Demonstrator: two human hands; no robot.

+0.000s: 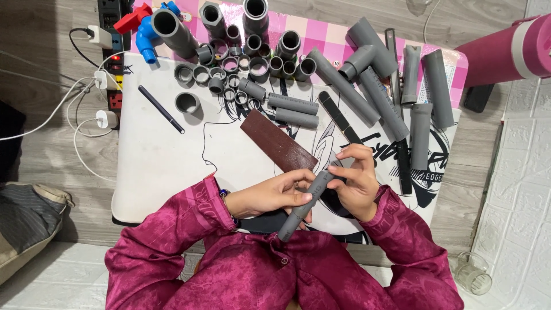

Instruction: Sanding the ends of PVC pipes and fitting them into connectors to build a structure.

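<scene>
Grey plastic pipe piece [302, 205] sits low in the frame's centre, gripped by both hands — the left hand [270, 196] closed around its middle, the right hand [357, 182] pinching its upper end. Just above lies a brown sanding strip [278, 140]. Farther up, grey pipes and ring fittings [229, 69] crowd the white mat [155, 166] — a blue valve [147, 35] at upper left.
</scene>
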